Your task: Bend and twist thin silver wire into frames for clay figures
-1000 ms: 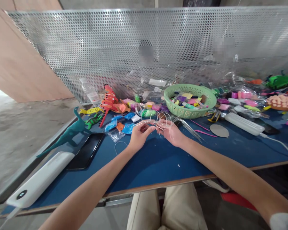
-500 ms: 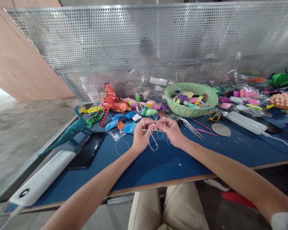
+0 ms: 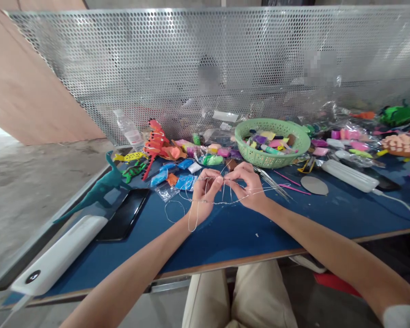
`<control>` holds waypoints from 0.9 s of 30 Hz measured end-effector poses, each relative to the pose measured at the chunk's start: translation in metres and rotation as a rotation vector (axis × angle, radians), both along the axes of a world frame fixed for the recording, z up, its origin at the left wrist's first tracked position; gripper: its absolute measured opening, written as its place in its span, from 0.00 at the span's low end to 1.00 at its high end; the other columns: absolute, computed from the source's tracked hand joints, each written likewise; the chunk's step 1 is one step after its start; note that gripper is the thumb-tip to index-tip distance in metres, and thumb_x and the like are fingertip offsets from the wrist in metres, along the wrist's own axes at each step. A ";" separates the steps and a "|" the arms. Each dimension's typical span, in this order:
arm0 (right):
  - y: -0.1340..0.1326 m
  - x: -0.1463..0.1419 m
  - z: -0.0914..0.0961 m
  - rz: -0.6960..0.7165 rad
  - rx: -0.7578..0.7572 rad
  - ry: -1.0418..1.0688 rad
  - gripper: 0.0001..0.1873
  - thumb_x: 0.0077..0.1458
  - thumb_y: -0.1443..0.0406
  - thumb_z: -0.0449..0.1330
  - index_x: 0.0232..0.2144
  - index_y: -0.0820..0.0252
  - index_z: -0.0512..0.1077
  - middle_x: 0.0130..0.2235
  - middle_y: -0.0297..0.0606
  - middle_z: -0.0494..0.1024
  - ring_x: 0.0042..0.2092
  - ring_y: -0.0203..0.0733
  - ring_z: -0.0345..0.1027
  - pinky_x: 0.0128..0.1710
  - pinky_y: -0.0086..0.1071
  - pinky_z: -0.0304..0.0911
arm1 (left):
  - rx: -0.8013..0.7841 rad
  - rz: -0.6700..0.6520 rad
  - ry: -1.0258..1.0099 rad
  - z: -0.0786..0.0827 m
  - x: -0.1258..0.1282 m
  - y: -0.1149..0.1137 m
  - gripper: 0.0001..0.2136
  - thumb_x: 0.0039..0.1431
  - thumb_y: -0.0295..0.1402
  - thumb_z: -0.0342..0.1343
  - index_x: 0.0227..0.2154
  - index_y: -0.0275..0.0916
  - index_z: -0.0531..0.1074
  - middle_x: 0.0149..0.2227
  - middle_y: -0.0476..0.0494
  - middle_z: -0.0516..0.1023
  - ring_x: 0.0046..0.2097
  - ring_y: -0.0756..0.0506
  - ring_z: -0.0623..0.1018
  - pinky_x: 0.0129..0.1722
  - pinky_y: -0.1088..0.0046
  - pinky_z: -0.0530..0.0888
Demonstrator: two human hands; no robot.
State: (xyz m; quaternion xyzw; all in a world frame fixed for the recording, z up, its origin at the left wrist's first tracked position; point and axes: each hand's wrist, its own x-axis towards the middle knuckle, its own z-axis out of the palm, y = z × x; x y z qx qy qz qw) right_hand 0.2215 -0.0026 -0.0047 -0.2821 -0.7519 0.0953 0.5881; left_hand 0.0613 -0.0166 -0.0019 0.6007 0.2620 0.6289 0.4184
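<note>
Between my hands, above the blue table, is a thin silvery wire frame [image 3: 222, 203] with twisted strands and several loops. My left hand [image 3: 205, 193] is closed, thumb and fingers pinching the wire, and a long loop hangs below its wrist side. My right hand [image 3: 248, 184] pinches the wire close to the left fingertips, and strands stick out past it to the right. Just left of my left hand lie blue clay packets [image 3: 186, 182]. A separate loop of wire [image 3: 174, 212] rests on the table there.
A green basket [image 3: 273, 159] of colored clay stands behind my right hand, with loose wires [image 3: 273, 182] in front. At left are a teal dinosaur [image 3: 102, 187], a black phone [image 3: 125, 216] and a white power bank [image 3: 61, 255]. A perforated metal screen [image 3: 157, 68] rises behind.
The wire frame has been turned in my hands. Its hanging loop is now at the left wrist, and a twisted strand spans between the hands. My right fingers are more raised and bent.
</note>
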 end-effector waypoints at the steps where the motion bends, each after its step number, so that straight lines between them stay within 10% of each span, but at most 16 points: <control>1: -0.001 -0.001 0.000 -0.008 0.015 -0.008 0.02 0.61 0.64 0.64 0.34 0.52 0.76 0.33 0.37 0.79 0.39 0.46 0.68 0.47 0.46 0.62 | -0.006 0.002 -0.010 0.000 0.000 0.000 0.11 0.62 0.38 0.63 0.31 0.38 0.69 0.35 0.49 0.69 0.30 0.54 0.69 0.32 0.76 0.69; 6: -0.003 -0.011 -0.002 0.032 -0.165 0.101 0.05 0.59 0.62 0.64 0.32 0.54 0.75 0.33 0.37 0.78 0.38 0.44 0.69 0.45 0.43 0.62 | 0.012 0.091 0.005 -0.007 0.000 0.004 0.09 0.64 0.39 0.61 0.34 0.39 0.71 0.30 0.50 0.70 0.28 0.53 0.69 0.30 0.77 0.69; 10: 0.002 -0.016 -0.003 0.369 -0.588 0.391 0.11 0.56 0.59 0.66 0.27 0.57 0.72 0.29 0.33 0.76 0.34 0.40 0.69 0.38 0.36 0.63 | 0.082 0.125 0.137 -0.013 -0.006 0.012 0.15 0.65 0.41 0.59 0.51 0.44 0.73 0.44 0.45 0.74 0.32 0.52 0.75 0.33 0.74 0.75; 15: 0.008 -0.015 -0.006 0.621 -0.858 0.546 0.11 0.54 0.59 0.69 0.27 0.59 0.74 0.28 0.33 0.76 0.33 0.37 0.68 0.35 0.32 0.59 | 0.395 0.387 0.430 -0.009 -0.018 0.019 0.08 0.65 0.37 0.60 0.44 0.44 0.79 0.49 0.41 0.75 0.51 0.43 0.77 0.45 0.66 0.79; 27: -0.001 -0.012 0.005 0.564 -0.673 0.408 0.13 0.54 0.55 0.70 0.27 0.57 0.74 0.29 0.35 0.79 0.34 0.39 0.70 0.38 0.34 0.64 | 0.533 0.421 0.447 -0.006 -0.019 0.017 0.05 0.66 0.31 0.58 0.41 0.41 0.78 0.47 0.42 0.82 0.49 0.44 0.81 0.46 0.64 0.79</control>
